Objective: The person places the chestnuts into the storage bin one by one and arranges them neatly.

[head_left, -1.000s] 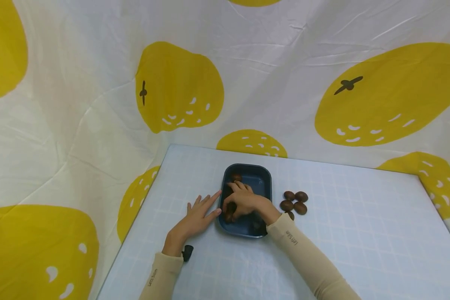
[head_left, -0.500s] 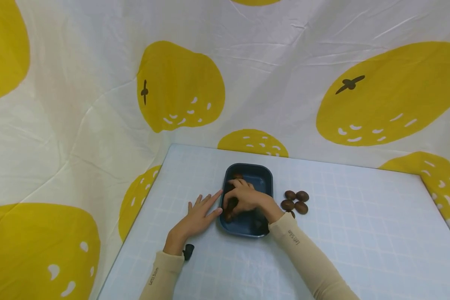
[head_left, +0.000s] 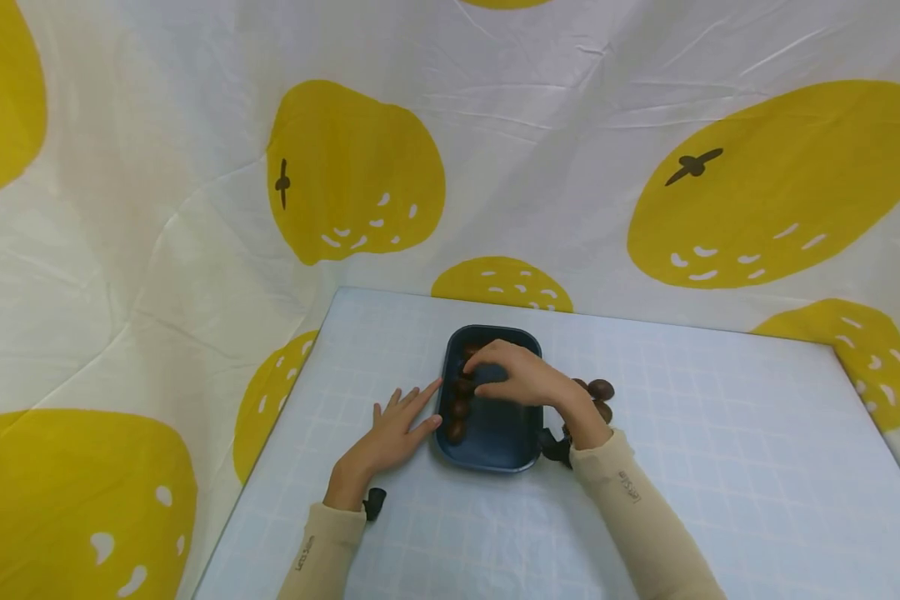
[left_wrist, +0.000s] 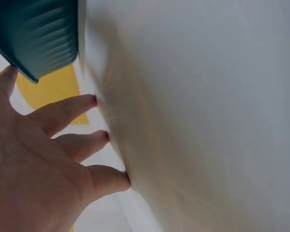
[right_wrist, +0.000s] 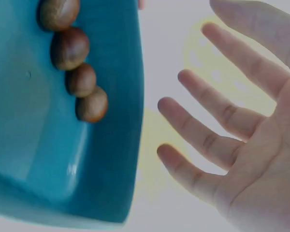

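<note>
A dark blue tray (head_left: 504,433) stands on the table, with several chestnuts (head_left: 456,432) in a row along its left wall. The right wrist view shows part of that row of brown chestnuts (right_wrist: 70,48). Over the tray is my right hand (head_left: 521,375), fingers loosely bent and apart, holding nothing; its spread fingers show in the right wrist view. My left hand (head_left: 392,433) lies on the table left of the tray, fingers straight and spread. Its index finger and thumb reach the tray's left side (left_wrist: 48,43).
More chestnuts (head_left: 602,390) lie on the table right of the tray, partly hidden behind my right wrist. The table has a pale blue checked cover (head_left: 720,450). A white curtain with yellow fruit prints (head_left: 525,192) hangs behind it.
My right hand has let go of a chestnut in the tray, lifted and moved up and to the right. The chestnut row is now uncovered. My left hand has stayed put.
</note>
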`<state>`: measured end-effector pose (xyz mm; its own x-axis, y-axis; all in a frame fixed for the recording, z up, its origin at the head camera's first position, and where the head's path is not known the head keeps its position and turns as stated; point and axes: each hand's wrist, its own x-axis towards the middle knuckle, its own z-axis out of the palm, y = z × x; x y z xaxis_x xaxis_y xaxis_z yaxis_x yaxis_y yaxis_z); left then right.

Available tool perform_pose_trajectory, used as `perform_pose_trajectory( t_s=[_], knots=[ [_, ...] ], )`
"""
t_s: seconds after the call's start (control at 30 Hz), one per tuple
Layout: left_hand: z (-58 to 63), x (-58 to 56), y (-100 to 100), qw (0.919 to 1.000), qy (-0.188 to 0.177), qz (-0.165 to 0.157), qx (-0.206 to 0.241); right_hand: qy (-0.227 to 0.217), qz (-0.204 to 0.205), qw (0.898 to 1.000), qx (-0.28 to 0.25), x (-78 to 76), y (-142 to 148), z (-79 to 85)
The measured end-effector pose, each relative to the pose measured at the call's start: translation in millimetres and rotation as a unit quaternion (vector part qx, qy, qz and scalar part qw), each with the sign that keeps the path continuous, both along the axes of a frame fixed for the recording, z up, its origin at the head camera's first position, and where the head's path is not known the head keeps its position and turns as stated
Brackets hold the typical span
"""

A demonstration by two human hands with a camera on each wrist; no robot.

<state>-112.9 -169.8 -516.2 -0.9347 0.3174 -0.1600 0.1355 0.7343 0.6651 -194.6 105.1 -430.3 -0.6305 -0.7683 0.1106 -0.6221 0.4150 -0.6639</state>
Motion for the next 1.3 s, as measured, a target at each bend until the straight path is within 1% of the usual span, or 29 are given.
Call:
perform_pose_trajectory(
  t_s=[0.13, 0.3, 0.5, 0.6, 0.7, 0.87, 0.97, 1.13, 1.3],
  knots=[
    [-0.6, -0.3, 0, 1.0000, 0.002, -0.001, 0.000, -0.009, -0.027, 0.999, -0.040, 6.1, 15, 3.9],
    [0.4, -0.5, -1, 1.0000, 0.004, -0.004, -0.004, -0.028, -0.076, 0.994, -0.067, 16.4, 35, 9.8],
    [1.1, -1.2, -1, 0.9999, 0.005, -0.009, 0.004, -0.039, -0.133, 0.987, -0.080, 25.5, 63, 11.2],
    [0.8, -1.4, -1, 0.9999, 0.005, -0.011, 0.005, -0.034, -0.158, 0.984, -0.076, 28.8, 77, 9.2],
    [0.4, -1.2, 0, 0.9999, 0.004, -0.009, 0.004, -0.029, -0.179, 0.981, -0.070, 32.0, 90, 6.3],
    [-1.7, -0.9, 0, 1.0000, 0.003, -0.006, 0.002, -0.043, -0.205, 0.975, -0.075, 36.3, 111, -1.9],
    [-3.5, -0.7, 0, 1.0000, 0.006, -0.004, 0.002, -0.041, -0.219, 0.972, -0.077, 39.7, 123, -8.0],
    [-5.0, -0.5, 1, 0.9999, 0.009, -0.004, 0.003, -0.031, -0.249, 0.966, -0.063, 48.3, 141, -17.7],
    [-5.6, -0.7, 1, 0.9999, 0.011, -0.006, 0.007, -0.041, -0.260, 0.963, -0.055, 55.9, 154, -30.6]
  ],
)
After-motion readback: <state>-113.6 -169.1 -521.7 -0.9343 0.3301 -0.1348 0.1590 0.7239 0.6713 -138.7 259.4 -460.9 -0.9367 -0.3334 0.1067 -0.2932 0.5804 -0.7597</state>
